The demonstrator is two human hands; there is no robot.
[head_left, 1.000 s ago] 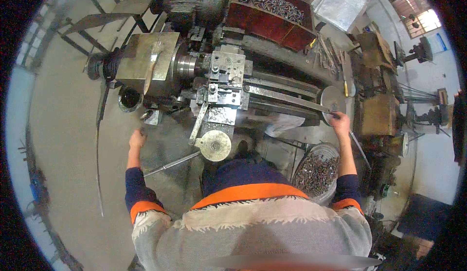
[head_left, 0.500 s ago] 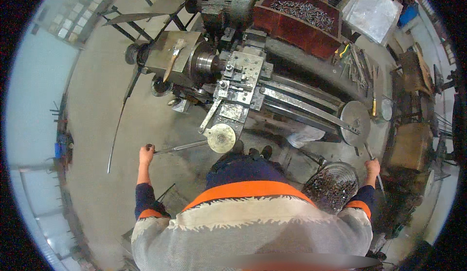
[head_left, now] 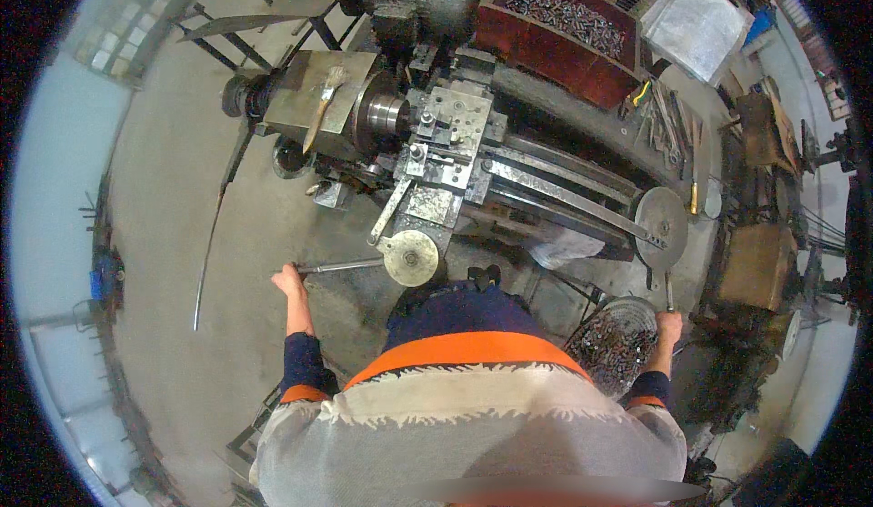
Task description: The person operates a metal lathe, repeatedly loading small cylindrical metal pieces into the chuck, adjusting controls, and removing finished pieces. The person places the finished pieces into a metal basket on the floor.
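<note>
A small metal lathe (head_left: 455, 134) stands in front of me. At its near left side my left hand (head_left: 288, 280) is closed round the outer end of a metal lever (head_left: 341, 266), which runs to a round brass-coloured disc (head_left: 410, 259). My right hand (head_left: 669, 327) grips a second lever (head_left: 670, 293) below the large grey disc (head_left: 661, 225) at the machine's right end. Between the discs lie the lathe's rails and its tool slide (head_left: 459, 111). A bright steel cylinder (head_left: 388, 116) sits in the spindle, left of the slide.
A wooden-handled brush (head_left: 320, 118) lies on the headstock cover. Behind the lathe are a motor (head_left: 423, 7) and a red-brown box (head_left: 555, 57) of small metal pieces. Hand tools (head_left: 673, 130) lie at the right. A basket of metal parts (head_left: 609, 348) stands beside my right forearm.
My right hand has swung its lever leftward and toward me, so the lever now points nearly straight at me. My left hand has shifted slightly right, still on its lever.
</note>
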